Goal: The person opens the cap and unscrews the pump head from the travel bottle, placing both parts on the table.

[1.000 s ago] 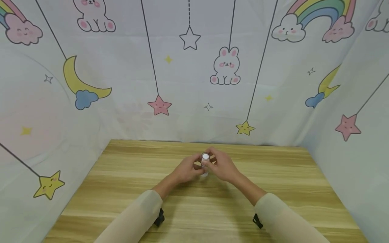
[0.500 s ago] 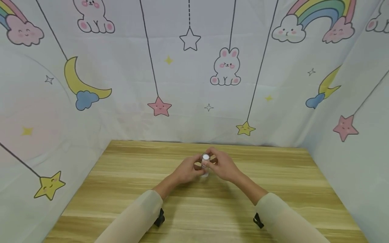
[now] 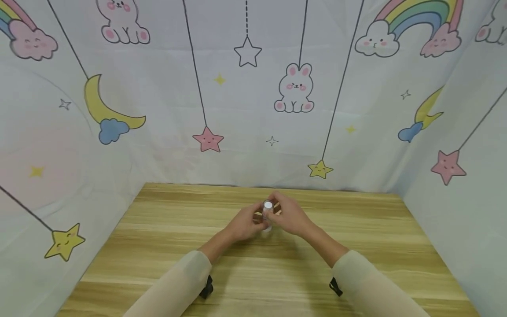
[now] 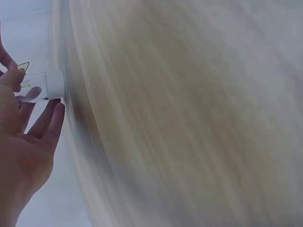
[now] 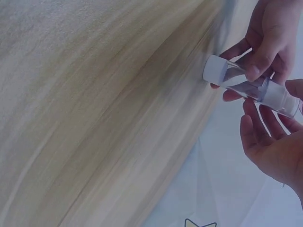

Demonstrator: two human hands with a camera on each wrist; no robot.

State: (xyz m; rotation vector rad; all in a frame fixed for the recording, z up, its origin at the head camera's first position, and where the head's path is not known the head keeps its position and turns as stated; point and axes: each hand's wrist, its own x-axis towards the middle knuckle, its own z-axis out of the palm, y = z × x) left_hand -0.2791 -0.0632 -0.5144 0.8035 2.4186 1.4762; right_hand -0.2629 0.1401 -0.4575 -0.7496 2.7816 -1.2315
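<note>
In the head view, the left hand [image 3: 242, 223] and right hand [image 3: 292, 216] grip a clear cylindrical bottle with white ends [image 3: 268, 205], upright over the yellow-brown wood-grain table [image 3: 269, 273]. The left wrist view shows its white base [image 4: 56, 84]; the right wrist view, the left thumb [image 5: 260, 62] against its clear middle.

In the head view, fingers [image 3: 255, 206] partly hide the bottle [image 3: 268, 205]; the left wrist view blurs the desk [image 4: 161, 104]; the right wrist view crops a star [image 5: 200, 224].
</note>
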